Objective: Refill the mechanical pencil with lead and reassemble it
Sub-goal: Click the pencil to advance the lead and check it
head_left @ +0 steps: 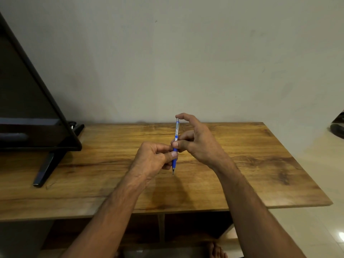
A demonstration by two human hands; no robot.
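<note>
1. Black screen stands far left on the wooden table.
2. Your left hand pinches the blue grip of the mechanical pencil, held upright above the table's middle.
3. Your right hand pinches the barrel, forefinger on the cap. The pencil looks reassembled, and perhaps only clicking remains.

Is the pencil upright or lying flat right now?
Upright, slightly tilted: the pencil points tip down, cap up, pinched by the left hand and right hand.
</note>
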